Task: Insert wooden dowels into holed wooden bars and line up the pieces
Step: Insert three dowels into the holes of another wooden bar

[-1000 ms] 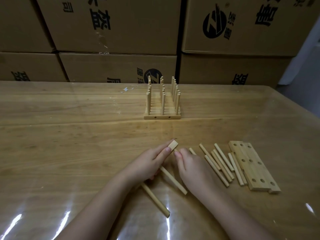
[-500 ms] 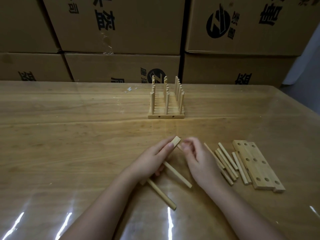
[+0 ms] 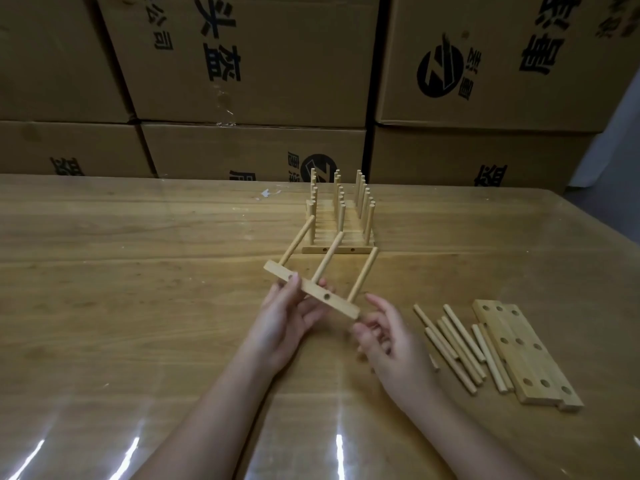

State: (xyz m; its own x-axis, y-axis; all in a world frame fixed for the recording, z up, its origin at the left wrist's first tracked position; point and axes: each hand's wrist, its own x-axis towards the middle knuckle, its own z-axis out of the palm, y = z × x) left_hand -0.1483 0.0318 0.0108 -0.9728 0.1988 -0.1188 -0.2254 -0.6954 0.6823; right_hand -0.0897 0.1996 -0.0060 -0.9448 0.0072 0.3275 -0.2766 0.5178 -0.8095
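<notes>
My left hand [image 3: 287,317] grips a holed wooden bar [image 3: 332,299] lifted above the table. Three dowels [image 3: 327,259] stick out of the bar and point away from me. My right hand [image 3: 384,337] hovers just right of the bar's near end, fingers loosely spread, holding nothing. Farther back stands a lined-up group of finished bars with upright dowels [image 3: 339,220]. Several loose dowels [image 3: 453,344] lie to the right, next to flat holed bars [image 3: 523,351].
The wooden table [image 3: 138,289] has a glossy cover that reflects light near my edge. Stacked cardboard boxes [image 3: 249,64] form a wall behind the table. The table's right edge [image 3: 602,244] runs diagonally at the far right.
The bar was low with dowels pointing back toward me; my left hand has lifted and turned it so its three dowels point away. My right hand has come off it and opened.
</notes>
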